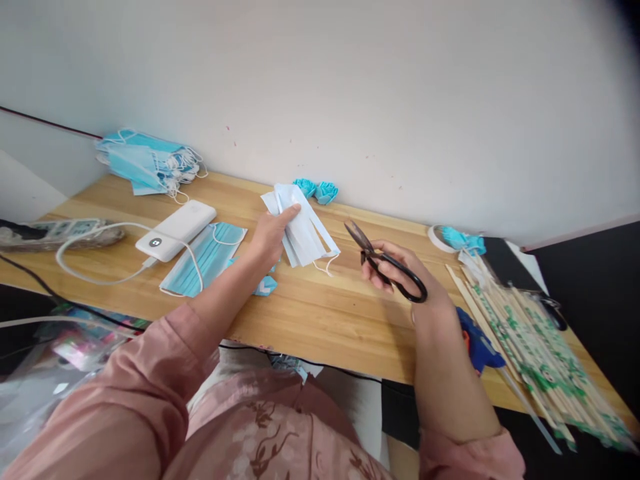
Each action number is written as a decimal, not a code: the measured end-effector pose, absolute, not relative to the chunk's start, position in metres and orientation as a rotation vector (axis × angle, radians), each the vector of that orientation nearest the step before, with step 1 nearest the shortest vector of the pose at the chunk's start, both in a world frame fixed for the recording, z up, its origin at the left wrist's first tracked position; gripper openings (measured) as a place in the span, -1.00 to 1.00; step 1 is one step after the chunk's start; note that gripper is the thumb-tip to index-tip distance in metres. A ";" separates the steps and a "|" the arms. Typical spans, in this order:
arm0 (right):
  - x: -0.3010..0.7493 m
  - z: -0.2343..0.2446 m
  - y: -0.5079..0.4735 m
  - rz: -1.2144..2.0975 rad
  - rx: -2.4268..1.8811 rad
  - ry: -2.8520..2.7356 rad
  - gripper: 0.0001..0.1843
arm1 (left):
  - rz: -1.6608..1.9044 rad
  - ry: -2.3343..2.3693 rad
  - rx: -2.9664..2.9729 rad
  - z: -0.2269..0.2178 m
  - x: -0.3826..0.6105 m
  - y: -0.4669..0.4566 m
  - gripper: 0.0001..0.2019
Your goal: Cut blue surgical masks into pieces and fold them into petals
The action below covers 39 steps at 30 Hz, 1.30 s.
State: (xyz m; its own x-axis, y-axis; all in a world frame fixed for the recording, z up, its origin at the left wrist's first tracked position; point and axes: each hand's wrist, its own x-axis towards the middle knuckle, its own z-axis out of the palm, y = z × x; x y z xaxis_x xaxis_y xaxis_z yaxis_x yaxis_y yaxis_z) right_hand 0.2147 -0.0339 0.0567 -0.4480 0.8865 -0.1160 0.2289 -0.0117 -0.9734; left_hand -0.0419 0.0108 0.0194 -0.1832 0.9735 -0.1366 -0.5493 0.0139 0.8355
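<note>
Pinched between the thumb and fingers of my left hand (273,233) is a pale blue and white face mask (305,230), cut into layers or strips, with a white ear loop dangling at its lower right. My right hand (395,263) grips black-handled scissors (370,250) by the loops, the dark blades pointing up and left, apart from the mask. Under my left wrist lie small blue scraps (265,285). A whole blue mask (205,260) rests flat to the left. Behind the held mask sit two blue folded rosettes (327,193) against the wall.
A pile of masks (150,160) stands back left, near a white power bank (177,230) with a cable. At right lie wrapped chopsticks (540,353), a blue tool, possibly a glue gun (477,340), a white tape roll (440,239) and a blue rosette (463,239). The wall borders the wooden table (340,327).
</note>
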 end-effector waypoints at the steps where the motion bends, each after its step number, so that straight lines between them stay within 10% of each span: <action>1: 0.209 0.054 -0.035 1.466 -1.173 -1.660 -0.45 | 1.502 0.952 0.625 0.018 -0.041 0.010 -0.56; 39: 0.172 0.030 -0.040 1.456 -1.193 -1.627 -0.46 | 1.273 0.866 0.745 0.028 -0.023 -0.010 -0.62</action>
